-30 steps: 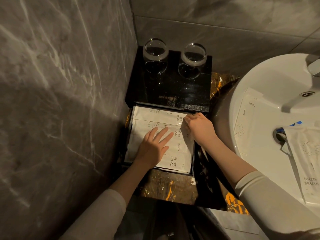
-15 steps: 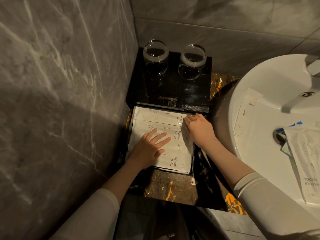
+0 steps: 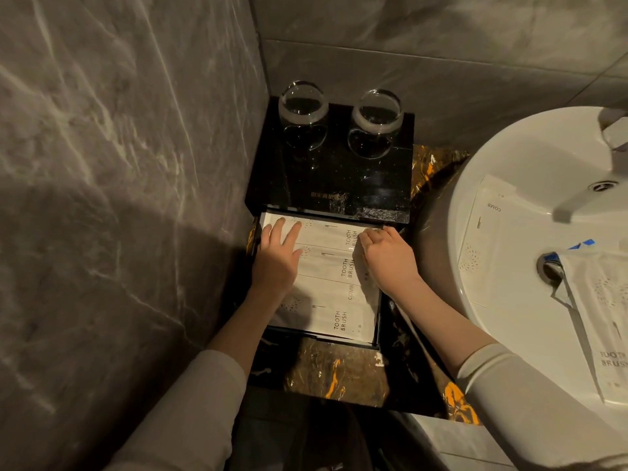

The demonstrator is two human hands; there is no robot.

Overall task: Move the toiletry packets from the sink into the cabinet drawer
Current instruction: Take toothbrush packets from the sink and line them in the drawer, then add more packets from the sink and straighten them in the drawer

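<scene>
The black cabinet's drawer (image 3: 376,321) is pulled out and holds several white packets (image 3: 326,294) marked TOOTH BRUSH and COMB, laid side by side. My left hand (image 3: 277,260) lies flat with straight fingers on the packets at the drawer's left, fingertips near the back edge. My right hand (image 3: 385,258) has curled fingers pressing the right ends of the packets at the drawer's right side. In the white sink (image 3: 530,154) lie a COMB packet (image 3: 482,246) on the left slope and a TOOTH BRUSH packet (image 3: 601,314) over the drain.
Two clear glasses (image 3: 303,110) (image 3: 376,119) stand on the black cabinet top (image 3: 339,178). A grey marble wall (image 3: 119,198) closes in the left side. The faucet (image 3: 591,195) reaches over the sink. Dark gold-veined counter (image 3: 339,372) lies in front of the drawer.
My left hand slid from the middle of the packets toward the drawer's back left corner. My right hand stayed at the right edge.
</scene>
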